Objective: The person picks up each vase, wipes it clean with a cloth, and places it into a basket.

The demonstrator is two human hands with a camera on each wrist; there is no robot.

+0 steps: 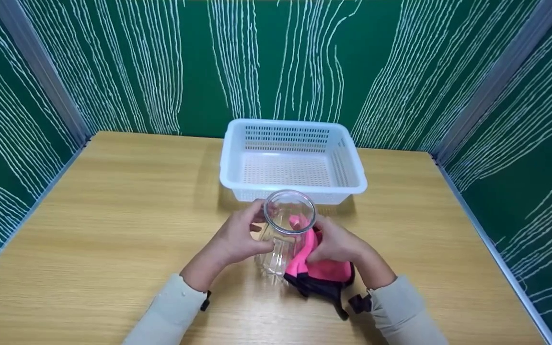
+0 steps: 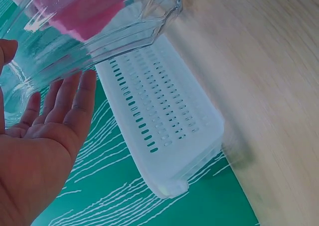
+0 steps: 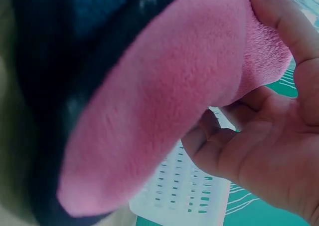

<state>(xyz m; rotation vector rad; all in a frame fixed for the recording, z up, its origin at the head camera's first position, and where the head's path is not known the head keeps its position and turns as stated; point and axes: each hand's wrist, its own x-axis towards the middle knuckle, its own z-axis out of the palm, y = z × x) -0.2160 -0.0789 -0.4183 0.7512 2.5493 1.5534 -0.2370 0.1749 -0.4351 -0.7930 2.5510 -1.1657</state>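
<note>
A clear glass jar (image 1: pixel 276 249) with a round open mouth is in front of the basket in the head view. My left hand (image 1: pixel 237 237) grips its left side, thumb in front and fingers behind; the left wrist view shows this hand (image 2: pixel 47 131) around the glass (image 2: pixel 65 61). On the jar's right, my right hand (image 1: pixel 340 242) pinches a fuzzy pink cloth with black edging (image 1: pixel 328 270), which lies against the glass. Close up in the right wrist view, the cloth (image 3: pixel 159 91) hangs from between the thumb and fingers of that hand (image 3: pixel 269 131).
A white perforated plastic basket (image 1: pixel 295 190) stands just beyond the hands, near the back of the wooden table (image 1: pixel 127 230). Green panels with white wavy lines (image 1: pixel 194 62) enclose the table at the back and both sides.
</note>
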